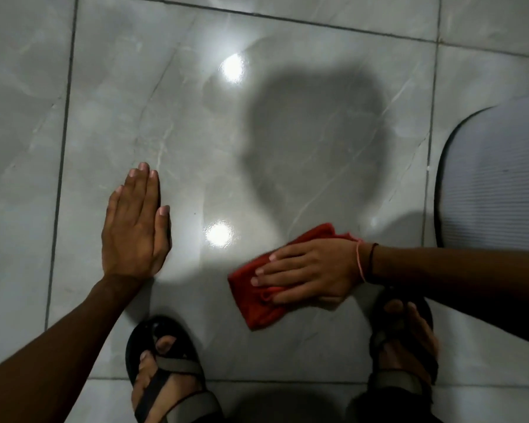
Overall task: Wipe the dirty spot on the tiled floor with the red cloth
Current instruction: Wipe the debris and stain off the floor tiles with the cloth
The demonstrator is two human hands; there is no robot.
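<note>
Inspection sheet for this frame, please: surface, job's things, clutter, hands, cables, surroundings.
Surface: glossy grey tiled floor with dark grout lines, two bright light reflections and a large shadow.
Job's things: red cloth lies folded on the tile; no dirty spot can be made out.
Clutter: nothing seen.
Hands: left hand flat on the bare tile, fingers together; right hand pressed flat on the cloth, thread bands at its wrist.
Cables: nothing seen.
Surroundings: ribbed grey mat at right; two feet in dark sandals at the bottom edge.
</note>
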